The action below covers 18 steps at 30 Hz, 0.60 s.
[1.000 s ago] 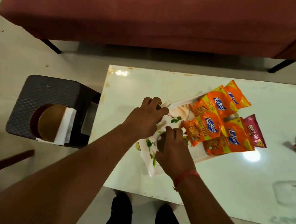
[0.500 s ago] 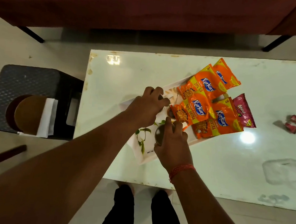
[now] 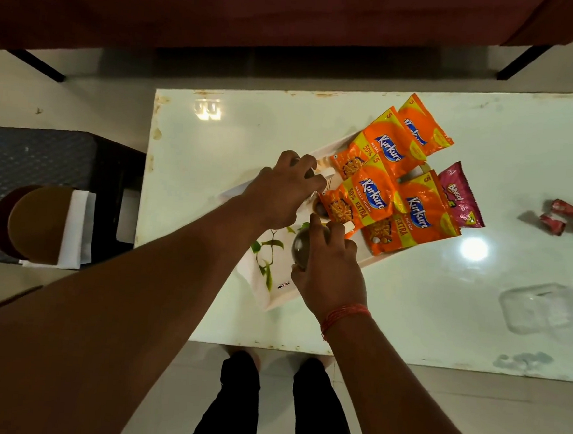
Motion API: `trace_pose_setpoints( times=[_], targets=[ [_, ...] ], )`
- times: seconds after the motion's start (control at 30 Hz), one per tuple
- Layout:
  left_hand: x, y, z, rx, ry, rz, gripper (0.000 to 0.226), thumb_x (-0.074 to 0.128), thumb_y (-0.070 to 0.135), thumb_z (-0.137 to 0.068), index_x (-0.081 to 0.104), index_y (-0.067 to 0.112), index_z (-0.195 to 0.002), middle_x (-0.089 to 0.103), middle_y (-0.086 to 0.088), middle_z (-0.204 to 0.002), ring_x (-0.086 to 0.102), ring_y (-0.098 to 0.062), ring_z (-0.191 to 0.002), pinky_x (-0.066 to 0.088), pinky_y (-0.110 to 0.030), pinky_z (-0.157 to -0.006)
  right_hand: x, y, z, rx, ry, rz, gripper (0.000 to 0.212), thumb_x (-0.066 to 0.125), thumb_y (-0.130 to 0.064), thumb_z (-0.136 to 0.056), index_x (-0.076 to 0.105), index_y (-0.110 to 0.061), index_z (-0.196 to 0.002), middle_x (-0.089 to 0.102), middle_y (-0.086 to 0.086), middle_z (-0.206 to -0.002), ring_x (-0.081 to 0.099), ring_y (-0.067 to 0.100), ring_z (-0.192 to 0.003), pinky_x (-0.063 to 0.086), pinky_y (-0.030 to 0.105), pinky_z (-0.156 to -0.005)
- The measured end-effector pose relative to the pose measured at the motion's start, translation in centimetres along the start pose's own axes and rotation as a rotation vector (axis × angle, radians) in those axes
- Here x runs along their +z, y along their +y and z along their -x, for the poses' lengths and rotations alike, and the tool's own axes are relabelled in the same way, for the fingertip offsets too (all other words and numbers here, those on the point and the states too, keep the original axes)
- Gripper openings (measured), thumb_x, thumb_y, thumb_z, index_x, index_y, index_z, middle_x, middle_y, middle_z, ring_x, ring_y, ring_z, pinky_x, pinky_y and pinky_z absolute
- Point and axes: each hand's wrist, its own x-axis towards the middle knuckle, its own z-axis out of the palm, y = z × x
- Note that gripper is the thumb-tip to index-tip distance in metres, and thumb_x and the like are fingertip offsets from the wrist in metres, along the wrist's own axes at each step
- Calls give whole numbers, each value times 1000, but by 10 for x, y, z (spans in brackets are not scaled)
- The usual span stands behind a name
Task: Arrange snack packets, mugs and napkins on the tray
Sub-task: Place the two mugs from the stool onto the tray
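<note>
A white tray (image 3: 263, 291) with a green leaf print lies slanted on the white table (image 3: 407, 310). Several orange snack packets (image 3: 369, 197) and a pink snack packet (image 3: 459, 198) cover its right half. My right hand (image 3: 330, 270) is shut on a rounded brown mug (image 3: 302, 248) over the tray's near part. My left hand (image 3: 285, 191) is closed over a second mug (image 3: 310, 171) at the tray's far left side, and its fingers hide most of it. A dark mug (image 3: 321, 208) peeks out from under a packet. White napkins (image 3: 75, 229) lie on the stool.
A dark woven stool (image 3: 38, 158) stands left of the table with round brown discs (image 3: 35, 223) beside the napkins. Red wrappers (image 3: 564, 217) and a clear plastic box (image 3: 539, 309) lie on the table's right side. A maroon sofa (image 3: 259, 8) runs behind the table.
Both hands keep their hold on the mugs over the tray. The view has tilted, so the table sits lower in the frame.
</note>
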Motion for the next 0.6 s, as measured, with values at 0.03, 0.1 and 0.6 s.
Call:
trace_pose_setpoints(
  times=[0.03, 0.1, 0.6],
  targets=[
    [0, 0, -1, 5, 0, -5, 68, 70, 3, -70, 48, 25, -130, 36, -5, -143, 33, -33, -129, 51, -42, -68, 0, 0, 0, 1, 1, 4, 92, 77, -37, -77, 24, -23, -150, 37, 11, -142, 50, 35, -118, 55, 41, -89],
    [-1, -1, -3, 16, 3, -15, 68, 70, 3, -70, 48, 25, -130, 37, -6, -142, 34, -33, -130, 51, -41, -68, 0, -1, 0, 5, -1, 11, 93, 78, -38, -76, 23, -23, -150, 35, 10, -144, 49, 34, -119, 55, 41, -89],
    [-3, 3, -3, 3, 22, -27, 69, 71, 4, -71, 47, 23, -132, 38, -8, -143, 34, -35, -130, 52, -44, -73, -1, 0, -6, 42, 45, -41, 94, 78, -43, -77, 23, -22, -151, 31, 9, -147, 49, 37, -123, 52, 45, -95]
  ],
)
